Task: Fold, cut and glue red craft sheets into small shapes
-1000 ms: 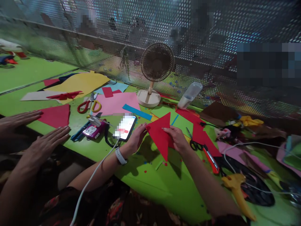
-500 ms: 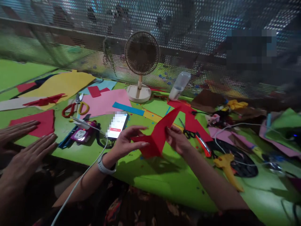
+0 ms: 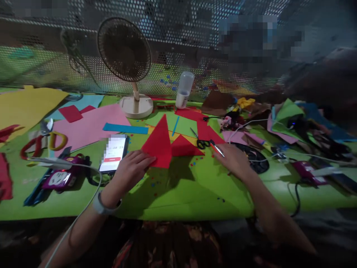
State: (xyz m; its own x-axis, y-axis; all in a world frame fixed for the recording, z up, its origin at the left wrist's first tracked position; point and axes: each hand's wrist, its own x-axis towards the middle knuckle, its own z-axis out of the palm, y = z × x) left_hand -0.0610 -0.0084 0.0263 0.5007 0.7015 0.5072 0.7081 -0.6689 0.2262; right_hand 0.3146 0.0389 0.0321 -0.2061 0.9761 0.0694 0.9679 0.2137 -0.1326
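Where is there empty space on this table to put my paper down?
The bare green strip of table along its near edge, between the left hand and right hand, is free. Also the green just before the right-side purple gadget. Crowded: around the phone, and the far-right paper pile.

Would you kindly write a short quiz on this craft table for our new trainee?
1. True or false: the left hand touches the folded red paper triangle.
2. Choose one: the table top is A green, B white, C black.
3. Short answer: which hand lies off the red paper, near the small black-handled scissors?
Key: 1 true; 2 A; 3 the right hand.
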